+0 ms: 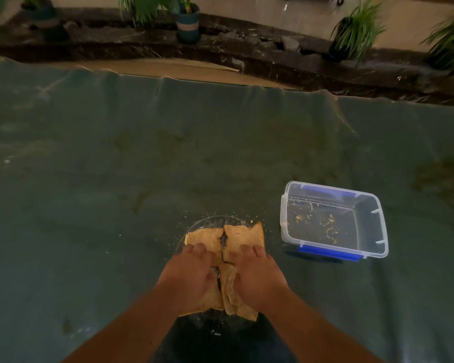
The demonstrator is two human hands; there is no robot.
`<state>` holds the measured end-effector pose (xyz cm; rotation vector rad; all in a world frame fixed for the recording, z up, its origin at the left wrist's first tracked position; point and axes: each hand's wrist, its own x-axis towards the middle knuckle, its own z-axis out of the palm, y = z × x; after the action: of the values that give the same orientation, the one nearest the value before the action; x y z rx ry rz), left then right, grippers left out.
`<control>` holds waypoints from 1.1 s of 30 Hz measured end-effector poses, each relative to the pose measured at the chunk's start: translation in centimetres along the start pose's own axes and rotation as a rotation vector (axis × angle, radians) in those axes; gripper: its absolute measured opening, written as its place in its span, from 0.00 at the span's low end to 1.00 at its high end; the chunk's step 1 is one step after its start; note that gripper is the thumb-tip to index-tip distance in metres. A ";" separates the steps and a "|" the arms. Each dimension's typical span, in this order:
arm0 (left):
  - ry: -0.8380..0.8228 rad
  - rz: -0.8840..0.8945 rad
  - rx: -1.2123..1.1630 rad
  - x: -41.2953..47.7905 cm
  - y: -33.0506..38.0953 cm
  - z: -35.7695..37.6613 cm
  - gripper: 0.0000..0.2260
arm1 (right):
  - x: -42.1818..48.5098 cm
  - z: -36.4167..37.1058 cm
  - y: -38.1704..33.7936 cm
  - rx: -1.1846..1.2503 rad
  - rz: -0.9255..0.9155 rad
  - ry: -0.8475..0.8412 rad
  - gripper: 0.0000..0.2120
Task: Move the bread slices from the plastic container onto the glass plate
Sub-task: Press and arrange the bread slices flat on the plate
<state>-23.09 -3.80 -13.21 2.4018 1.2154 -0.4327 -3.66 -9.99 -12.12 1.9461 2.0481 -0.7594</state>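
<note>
Several tan bread slices (243,238) lie side by side on a round glass plate (207,221) near the front of the green cloth. My left hand (192,273) rests flat on the left slices, fingers spread. My right hand (257,275) presses flat on the right slices. Neither hand lifts a slice. To the right stands the clear plastic container (378,231) with blue clips, holding only crumbs.
A green cloth (116,179) covers the table, with crumbs scattered around the plate. Beyond the far edge runs a dark stone ledge (247,48) with potted plants (188,22). My dark-clad lap shows at the bottom.
</note>
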 end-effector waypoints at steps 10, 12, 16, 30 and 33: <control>0.032 -0.030 0.051 1.2 -0.4 -0.7 0.25 | 1.3 -0.3 -0.4 0.002 0.006 0.007 0.29; 0.077 -0.002 0.051 1.0 -0.4 -0.9 0.21 | 0.9 -0.4 -0.3 -0.002 -0.018 0.065 0.25; -0.011 0.086 0.034 -0.3 -0.6 -0.2 0.29 | -0.3 0.0 -0.3 -0.052 -0.093 0.081 0.22; -0.060 0.116 0.156 -0.1 -1.5 0.6 0.42 | -0.5 1.9 0.7 -0.101 -0.118 0.036 0.30; -0.033 0.127 0.179 -0.3 -1.4 0.2 0.41 | -0.5 1.5 0.5 -0.083 -0.107 0.057 0.30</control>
<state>-24.38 -3.32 -13.56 2.5941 1.0416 -0.5597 -3.37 -11.19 -13.30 1.8470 2.1949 -0.6366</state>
